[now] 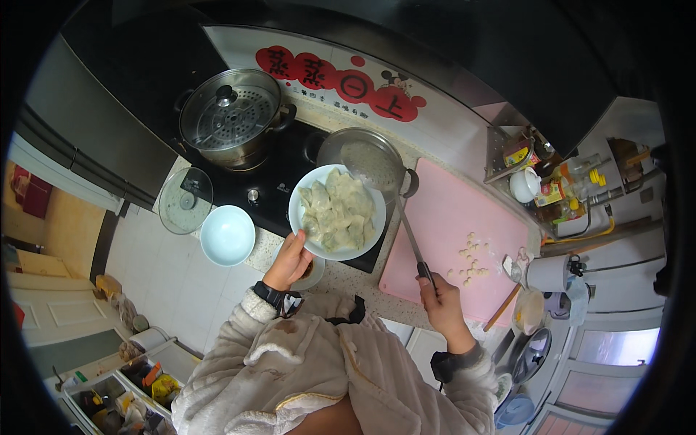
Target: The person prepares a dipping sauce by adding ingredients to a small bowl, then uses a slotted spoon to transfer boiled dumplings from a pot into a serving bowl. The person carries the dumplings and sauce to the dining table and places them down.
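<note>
My left hand (291, 261) grips the rim of a white plate (296, 217) heaped with boiled dumplings (340, 209). In my right hand (441, 302) is the dark handle of a long metal strainer ladle (409, 231). Its perforated bowl (367, 163) is over a steaming pot (399, 149), beyond the plate and partly hidden by it. The pot stands on a black cooktop (304, 138). Below my left hand, a bowl (312, 277) with dark contents is partly covered by the plate and hand.
A steamer pot (234, 147) with a glass lid stands at the cooktop's far left. A loose glass lid (174, 209) and a pale blue bowl (227, 235) sit at the counter's left edge. Small dough pieces (472, 261) lie on a pink mat (435, 201). A rack (565, 228) holds bottles.
</note>
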### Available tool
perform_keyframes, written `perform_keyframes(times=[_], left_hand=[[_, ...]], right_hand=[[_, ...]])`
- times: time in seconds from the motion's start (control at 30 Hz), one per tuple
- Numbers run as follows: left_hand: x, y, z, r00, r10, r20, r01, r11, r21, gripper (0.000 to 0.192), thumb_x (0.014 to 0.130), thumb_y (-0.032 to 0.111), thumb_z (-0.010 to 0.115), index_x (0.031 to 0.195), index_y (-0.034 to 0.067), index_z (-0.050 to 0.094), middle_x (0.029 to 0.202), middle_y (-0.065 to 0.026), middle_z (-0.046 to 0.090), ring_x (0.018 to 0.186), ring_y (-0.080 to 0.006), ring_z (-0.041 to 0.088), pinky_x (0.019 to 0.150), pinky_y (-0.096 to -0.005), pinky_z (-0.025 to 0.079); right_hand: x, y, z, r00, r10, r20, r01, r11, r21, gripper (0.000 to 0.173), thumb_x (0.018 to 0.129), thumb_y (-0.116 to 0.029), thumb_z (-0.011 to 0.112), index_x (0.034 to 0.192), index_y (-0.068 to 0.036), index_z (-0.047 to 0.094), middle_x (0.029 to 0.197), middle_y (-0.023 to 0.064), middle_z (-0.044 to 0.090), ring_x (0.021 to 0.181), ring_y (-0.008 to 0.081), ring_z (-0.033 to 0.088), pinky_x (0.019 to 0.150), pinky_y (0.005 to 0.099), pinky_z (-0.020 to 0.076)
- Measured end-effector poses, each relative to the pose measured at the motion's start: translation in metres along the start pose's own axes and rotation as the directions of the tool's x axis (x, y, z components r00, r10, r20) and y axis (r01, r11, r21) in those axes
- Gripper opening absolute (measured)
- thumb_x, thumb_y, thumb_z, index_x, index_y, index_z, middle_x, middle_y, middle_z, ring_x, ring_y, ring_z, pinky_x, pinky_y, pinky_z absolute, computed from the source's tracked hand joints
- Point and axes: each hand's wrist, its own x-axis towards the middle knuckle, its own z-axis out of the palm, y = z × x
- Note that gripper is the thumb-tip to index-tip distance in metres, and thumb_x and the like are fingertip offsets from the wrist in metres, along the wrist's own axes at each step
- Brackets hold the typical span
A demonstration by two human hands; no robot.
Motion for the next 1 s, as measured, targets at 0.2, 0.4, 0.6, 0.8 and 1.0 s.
perform_keyframes(times=[0.2, 0.4, 0.6, 0.8, 1.0], left_hand=[[-0.01, 0.0, -0.008, 0.999, 0.034, 0.018, -0.034, 0.999, -0.036, 0.07, 0.092, 0.042, 0.051, 0.139, -0.003, 0.025, 0.139, -0.0138, 0.04, 0.126, -0.023, 0.044, 0.106, -0.0354, 0.037], [-0.015, 0.006, -0.011, 0.999, 0.041, 0.032, -0.041, 0.999, -0.002, 0.067, 0.094, 0.04, 0.049, 0.139, -0.003, 0.026, 0.139, -0.0133, 0.041, 0.126, -0.0218, 0.044, 0.105, -0.0347, 0.038], [-0.041, 0.016, -0.025, 0.992, 0.073, -0.107, -0.072, 0.997, 0.013, 0.064, 0.094, 0.037, 0.05, 0.139, -0.002, 0.026, 0.139, -0.0132, 0.041, 0.126, -0.0226, 0.044, 0.105, -0.0367, 0.038], [-0.071, 0.02, -0.041, 0.982, 0.134, -0.134, -0.129, 0.991, 0.048, 0.075, 0.091, 0.043, 0.053, 0.142, -0.001, 0.02, 0.143, -0.0119, 0.035, 0.13, -0.0238, 0.039, 0.107, -0.0388, 0.035], [-0.084, 0.016, -0.045, 0.962, 0.16, -0.222, -0.137, 0.984, 0.114, 0.083, 0.085, 0.051, 0.057, 0.143, 0.003, 0.021, 0.144, -0.0122, 0.035, 0.129, -0.0259, 0.04, 0.106, -0.0422, 0.037]], right_hand=[[0.008, -0.009, -0.012, 0.949, 0.171, 0.265, -0.292, 0.791, 0.537, 0.03, 0.1, -0.025, 0.042, 0.1, 0.001, 0.057, 0.051, -0.0014, 0.044, 0.039, 0.0058, 0.035, 0.04, 0.0209, 0.0284], [0.045, -0.001, -0.006, 0.982, 0.157, 0.103, -0.183, 0.917, 0.354, 0.03, 0.098, -0.026, 0.047, 0.094, 0.0, 0.06, 0.053, -0.0027, 0.045, 0.044, 0.0048, 0.038, 0.043, 0.0211, 0.0311], [0.1, 0.021, -0.006, 0.988, -0.111, -0.103, 0.087, 0.973, -0.213, 0.029, 0.092, -0.023, 0.054, 0.088, 0.005, 0.058, 0.057, 0.0238, 0.052, 0.053, 0.0403, 0.055, 0.047, 0.0402, 0.0429], [0.154, 0.04, 0.002, 0.968, -0.229, -0.104, 0.132, 0.815, -0.564, 0.031, 0.093, -0.024, 0.051, 0.081, 0.004, 0.055, 0.061, 0.024, 0.058, 0.061, 0.0403, 0.061, 0.054, 0.0457, 0.0499], [0.187, 0.057, 0.01, 0.972, -0.236, 0.004, 0.159, 0.644, -0.748, 0.032, 0.093, -0.03, 0.05, 0.084, 0.001, 0.054, 0.073, 0.0224, 0.063, 0.064, 0.0382, 0.064, 0.057, 0.0445, 0.0529]])
